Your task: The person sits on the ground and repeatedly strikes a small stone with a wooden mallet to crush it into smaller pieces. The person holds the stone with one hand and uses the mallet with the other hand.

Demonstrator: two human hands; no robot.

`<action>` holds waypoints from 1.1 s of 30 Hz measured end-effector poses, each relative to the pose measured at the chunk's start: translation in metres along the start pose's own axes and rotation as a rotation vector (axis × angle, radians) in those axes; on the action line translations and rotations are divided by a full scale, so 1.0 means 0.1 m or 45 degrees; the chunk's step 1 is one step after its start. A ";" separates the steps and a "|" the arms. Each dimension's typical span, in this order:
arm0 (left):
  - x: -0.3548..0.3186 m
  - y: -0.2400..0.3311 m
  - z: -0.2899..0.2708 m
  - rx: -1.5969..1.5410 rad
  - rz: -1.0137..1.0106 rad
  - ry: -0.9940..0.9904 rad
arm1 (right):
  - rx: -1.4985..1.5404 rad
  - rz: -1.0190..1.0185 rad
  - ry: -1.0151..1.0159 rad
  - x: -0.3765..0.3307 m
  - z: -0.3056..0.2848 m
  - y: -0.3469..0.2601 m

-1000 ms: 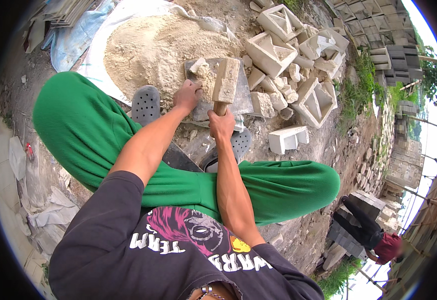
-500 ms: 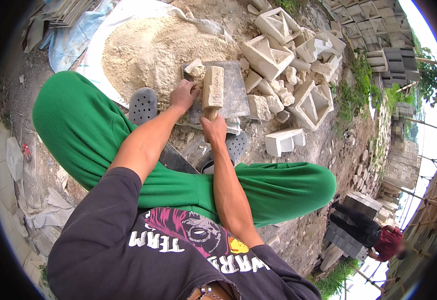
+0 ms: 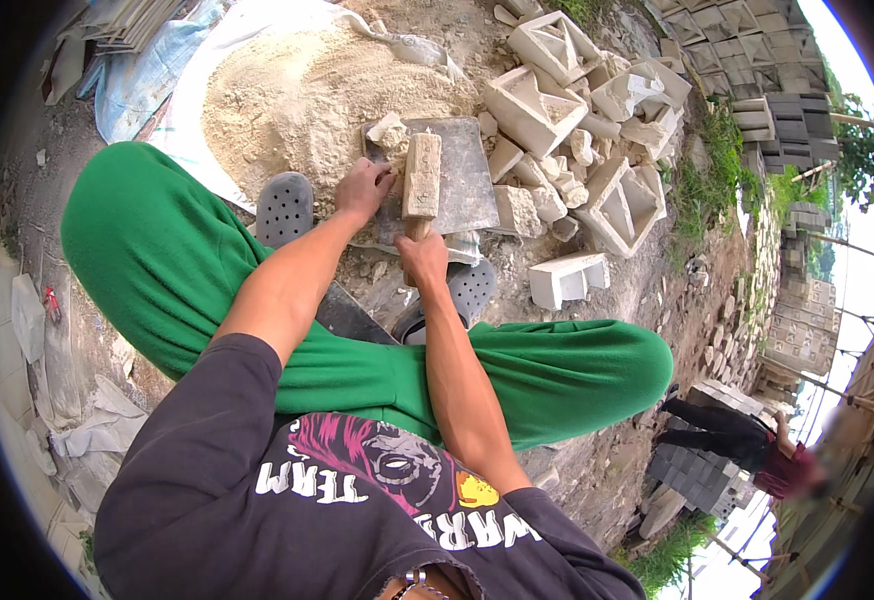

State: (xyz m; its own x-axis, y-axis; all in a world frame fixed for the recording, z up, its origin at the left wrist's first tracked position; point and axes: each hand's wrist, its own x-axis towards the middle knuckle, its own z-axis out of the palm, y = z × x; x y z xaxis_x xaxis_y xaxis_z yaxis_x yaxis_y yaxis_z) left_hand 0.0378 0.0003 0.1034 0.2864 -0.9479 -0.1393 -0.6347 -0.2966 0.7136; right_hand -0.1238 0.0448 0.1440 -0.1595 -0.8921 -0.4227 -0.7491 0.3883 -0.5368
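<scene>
Down between the knees in the head view, right hand point(image 3: 423, 258) grips the handle of a wooden mallet point(image 3: 422, 177) raised over a grey metal plate point(image 3: 462, 180) on the ground; left hand point(image 3: 362, 190) clamps a pale stone chunk point(image 3: 389, 131) at the plate's left corner. Best keep left fingers clear of the mallet face, strike square, chunk pinned flat against the plate; sand pile point(image 3: 287, 90) and hollow concrete blocks point(image 3: 535, 108) sit close behind.

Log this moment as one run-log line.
right hand: grips mallet handle | left hand: on chunk | both over grey slab | sand pile behind
</scene>
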 end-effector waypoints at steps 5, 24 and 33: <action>0.00 -0.14 0.07 0.011 0.072 0.057 | 0.175 -0.023 0.038 -0.03 -0.09 -0.09; -0.02 -0.25 0.17 0.026 0.227 0.041 | 0.350 -0.093 0.124 -0.03 -0.20 -0.25; 0.00 -0.14 0.16 0.020 0.181 0.095 | 0.091 0.146 -0.286 0.14 -0.01 0.13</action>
State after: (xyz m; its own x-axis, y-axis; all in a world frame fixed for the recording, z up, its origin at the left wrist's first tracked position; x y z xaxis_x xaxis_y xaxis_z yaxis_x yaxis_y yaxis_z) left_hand 0.0355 0.0021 0.0828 0.2452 -0.9694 0.0140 -0.6837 -0.1627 0.7114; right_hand -0.1359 0.0374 0.1320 -0.0881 -0.7705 -0.6314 -0.6858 0.5066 -0.5225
